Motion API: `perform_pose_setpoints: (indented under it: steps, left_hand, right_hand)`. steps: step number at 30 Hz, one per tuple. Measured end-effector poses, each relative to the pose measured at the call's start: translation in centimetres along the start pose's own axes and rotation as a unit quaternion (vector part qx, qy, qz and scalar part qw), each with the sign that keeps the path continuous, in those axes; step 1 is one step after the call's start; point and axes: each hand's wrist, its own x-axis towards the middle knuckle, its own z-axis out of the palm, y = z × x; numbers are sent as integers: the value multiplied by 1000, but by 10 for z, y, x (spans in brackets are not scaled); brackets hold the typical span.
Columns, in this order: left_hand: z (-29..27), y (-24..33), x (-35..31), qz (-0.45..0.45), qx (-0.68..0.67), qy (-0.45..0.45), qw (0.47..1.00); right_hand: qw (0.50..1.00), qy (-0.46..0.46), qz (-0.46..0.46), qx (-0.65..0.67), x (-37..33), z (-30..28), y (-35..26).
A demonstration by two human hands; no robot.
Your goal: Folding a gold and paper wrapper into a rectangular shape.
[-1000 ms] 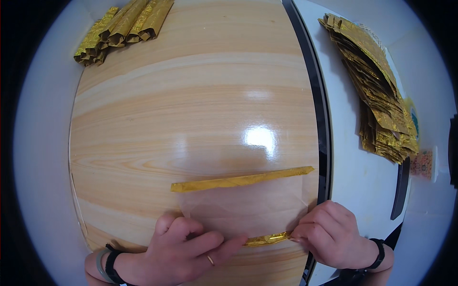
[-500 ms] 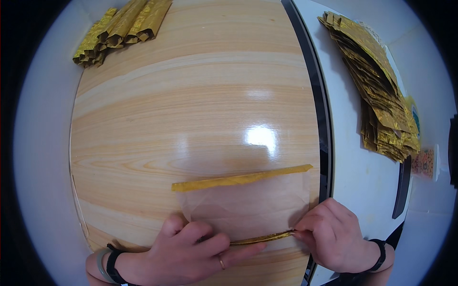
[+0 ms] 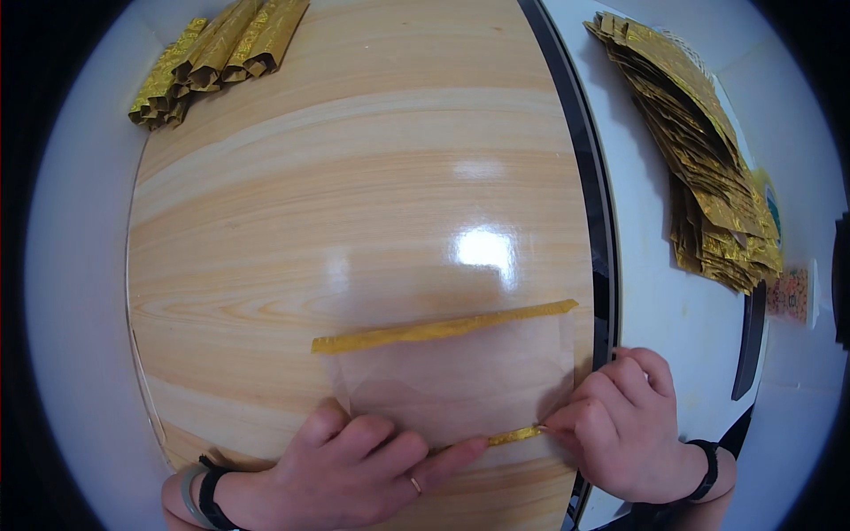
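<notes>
A sheet of gold paper (image 3: 460,372) lies on the table close to me, its pale, slightly sheer-looking back facing up. Its far edge is turned over in a gold strip (image 3: 443,325), and a narrow gold fold (image 3: 515,435) runs along the near edge. My left hand (image 3: 363,473) is at the left part of that near fold, index finger laid along it and the other fingers bent; its thumb is hidden. At the fold's right end, the thumb and fingertips of my right hand (image 3: 620,425) pinch the paper.
Several rolled gold paper tubes (image 3: 221,53) are piled at the far left of the wooden table (image 3: 354,203). Right of a dark gap, a white surface (image 3: 660,354) bears a thick stack of gold sheets (image 3: 699,150). A container of small coloured pieces (image 3: 791,295) stands beyond the stack.
The near fold has turned over and shows a flatter gold face. My left index finger has moved up onto it. My right hand has shifted slightly, its outer fingers lifting.
</notes>
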Motion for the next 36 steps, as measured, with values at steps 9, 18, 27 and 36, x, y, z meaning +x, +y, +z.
perform_pose_setpoints:
  steps: [9,18,27,36]
  left_hand:
    - [0,-4,3,13,-13,-18,1000]
    - [0,-3,1,24,-10,-22,999]
    - [-1,-4,2,25,-3,-37,999]
    - [-6,-6,1,37,28,-46,998]
  right_hand:
    - [998,23,15,54,-6,-6,21]
    - [984,7,-145,-106,-20,-12,-5]
    - [943,-57,-161,-285,-25,-12,-17]
    - [933,-85,-70,-343,-38,-6,-36]
